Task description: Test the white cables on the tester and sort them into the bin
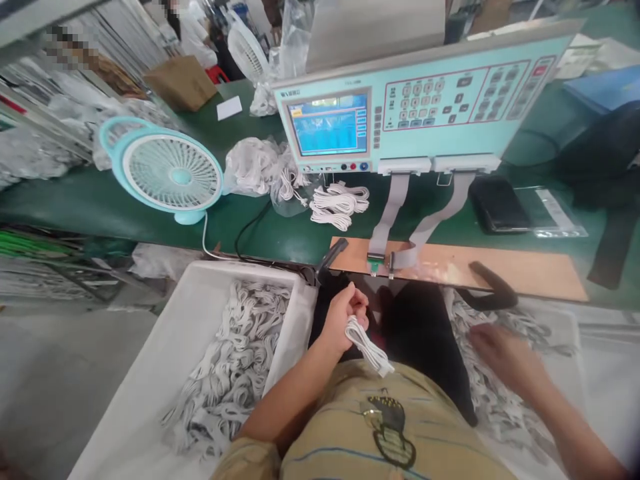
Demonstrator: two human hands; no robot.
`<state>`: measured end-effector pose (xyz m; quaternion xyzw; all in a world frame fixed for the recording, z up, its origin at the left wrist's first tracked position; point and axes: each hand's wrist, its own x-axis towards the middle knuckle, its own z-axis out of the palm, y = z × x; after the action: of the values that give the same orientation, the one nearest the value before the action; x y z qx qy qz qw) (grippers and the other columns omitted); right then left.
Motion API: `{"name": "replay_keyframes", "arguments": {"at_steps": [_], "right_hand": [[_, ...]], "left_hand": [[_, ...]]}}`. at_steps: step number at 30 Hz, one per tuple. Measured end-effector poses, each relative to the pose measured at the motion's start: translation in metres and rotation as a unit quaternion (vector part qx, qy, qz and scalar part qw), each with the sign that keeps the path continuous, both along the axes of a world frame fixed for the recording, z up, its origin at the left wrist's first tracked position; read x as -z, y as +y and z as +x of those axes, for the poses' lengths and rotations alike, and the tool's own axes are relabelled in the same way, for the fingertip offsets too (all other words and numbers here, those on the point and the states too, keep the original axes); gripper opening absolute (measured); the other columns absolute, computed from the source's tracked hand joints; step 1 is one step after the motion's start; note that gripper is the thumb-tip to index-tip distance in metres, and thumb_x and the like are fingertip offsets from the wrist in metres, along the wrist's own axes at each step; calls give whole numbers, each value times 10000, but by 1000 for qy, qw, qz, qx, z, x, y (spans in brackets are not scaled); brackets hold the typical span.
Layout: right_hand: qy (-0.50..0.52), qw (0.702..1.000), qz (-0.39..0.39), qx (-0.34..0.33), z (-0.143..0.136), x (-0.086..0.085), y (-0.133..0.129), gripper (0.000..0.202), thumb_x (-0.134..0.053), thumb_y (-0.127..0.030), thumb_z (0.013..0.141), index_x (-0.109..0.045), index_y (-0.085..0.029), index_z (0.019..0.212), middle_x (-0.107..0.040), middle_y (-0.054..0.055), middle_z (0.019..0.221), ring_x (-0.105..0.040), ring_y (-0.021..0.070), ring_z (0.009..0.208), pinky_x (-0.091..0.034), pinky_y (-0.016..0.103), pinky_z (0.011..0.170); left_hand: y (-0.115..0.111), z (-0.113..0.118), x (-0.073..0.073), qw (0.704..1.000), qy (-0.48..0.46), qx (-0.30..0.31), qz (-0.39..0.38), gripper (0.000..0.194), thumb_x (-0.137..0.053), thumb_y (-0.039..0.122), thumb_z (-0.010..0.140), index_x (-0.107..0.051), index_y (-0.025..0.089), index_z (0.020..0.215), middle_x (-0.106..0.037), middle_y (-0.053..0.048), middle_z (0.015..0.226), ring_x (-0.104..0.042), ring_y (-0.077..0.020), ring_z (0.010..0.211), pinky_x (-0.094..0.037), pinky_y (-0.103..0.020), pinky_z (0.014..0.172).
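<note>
My left hand (pixel 344 319) is closed on a bundled white cable (pixel 369 348) in front of my lap. The folded loops hang down toward my shirt, with a small connector at the lower end. Off to the right, my right hand (pixel 506 353) is over a white bin (pixel 567 340) with bundled white cables (pixel 505 410) in it. Motion smears that hand, so its fingers and anything between them cannot be made out. Ahead of my left hand, grey ribbon cables (pixel 390 217) run from the tester (pixel 430 113) to connectors on a wooden board (pixel 535 270).
A large white bin (pixel 170 320) with many bundled cables stands at my left. On the green table (pixel 280 237) are a light-blue fan (pixel 173 170), bagged cables (pixel 253 163), more cable bundles (pixel 340 205) and a black case (pixel 500 205). A black handle (pixel 333 257) sticks up at the table edge.
</note>
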<state>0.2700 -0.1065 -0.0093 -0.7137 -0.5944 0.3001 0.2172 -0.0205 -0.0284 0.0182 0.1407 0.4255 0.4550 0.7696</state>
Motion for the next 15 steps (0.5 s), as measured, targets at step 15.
{"name": "replay_keyframes", "arguments": {"at_steps": [15], "right_hand": [[322,885,84,-326,-116,-41,11,179,-484,-294,901,-628,-190,876,-568,49,829,-521,174,759,-421,269,717]], "left_hand": [[-17,40,17,984,100,133,-69,346,-519,484,768,-572,142,769,-535,-12,666,-515,-108,564,-404,-225,543]]}}
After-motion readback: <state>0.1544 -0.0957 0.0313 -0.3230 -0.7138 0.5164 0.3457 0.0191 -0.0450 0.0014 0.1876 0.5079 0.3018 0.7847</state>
